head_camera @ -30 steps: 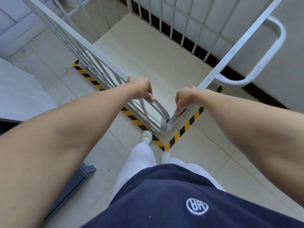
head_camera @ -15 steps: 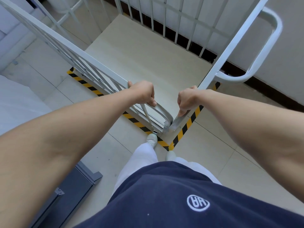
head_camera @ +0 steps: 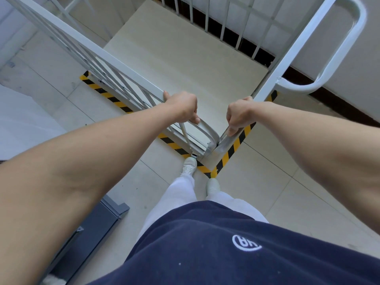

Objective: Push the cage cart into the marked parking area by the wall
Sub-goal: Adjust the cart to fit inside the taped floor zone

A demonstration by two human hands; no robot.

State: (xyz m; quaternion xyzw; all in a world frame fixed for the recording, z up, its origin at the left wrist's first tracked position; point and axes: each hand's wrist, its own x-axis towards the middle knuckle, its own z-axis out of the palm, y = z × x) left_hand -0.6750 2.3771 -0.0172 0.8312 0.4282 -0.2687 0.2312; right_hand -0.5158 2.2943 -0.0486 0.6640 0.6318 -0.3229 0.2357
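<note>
The white metal cage cart (head_camera: 185,58) stands in front of me, its cream deck seen from above. My left hand (head_camera: 183,108) grips the top rail of the left barred side near the cart's near corner. My right hand (head_camera: 238,114) grips the top rail of the right side by the same corner. Yellow-and-black floor tape (head_camera: 230,151) marks the parking area; it runs along the cart's left base and right base and meets in a corner just below the cart's near corner. The far barred side stands close to the pale wall (head_camera: 366,58).
A looped white tube handle (head_camera: 339,48) juts from the cart's right side toward the wall. A grey metal cabinet edge (head_camera: 98,227) sits low on my left beside a pale surface (head_camera: 20,120). My white shoes (head_camera: 189,165) stand at the tape corner on tiled floor.
The cart has moved a little forward and toward the wall, and I have stepped after it. Its near corner now lies just inside the tape corner. Both hands keep their grip.
</note>
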